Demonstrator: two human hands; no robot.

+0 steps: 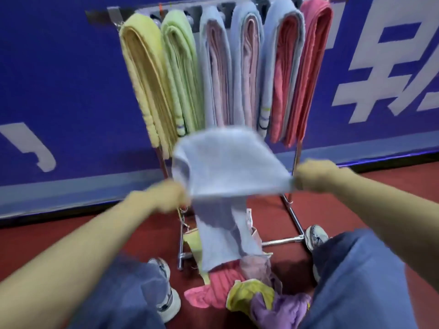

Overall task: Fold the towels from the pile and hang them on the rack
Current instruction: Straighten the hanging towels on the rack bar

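A light blue towel (228, 167) is stretched between my two hands in front of the rack, its far edge billowing up and a long tail hanging down toward the pile. My left hand (169, 197) grips its left corner; my right hand (316, 175) grips its right corner. Both hands are blurred by motion. The metal rack (295, 160) stands against the wall and carries several folded towels: yellow (145, 74), green (183, 67), blue with pink, and red (306, 67). The pile (247, 295) of pink, yellow and purple towels lies on the floor between my feet.
A blue wall with large white characters (392, 62) stands right behind the rack. The floor (71, 233) is red. My shoes (166, 290) and jeans-clad legs flank the pile, and the rack's base bars (282, 241) run along the floor near my right foot.
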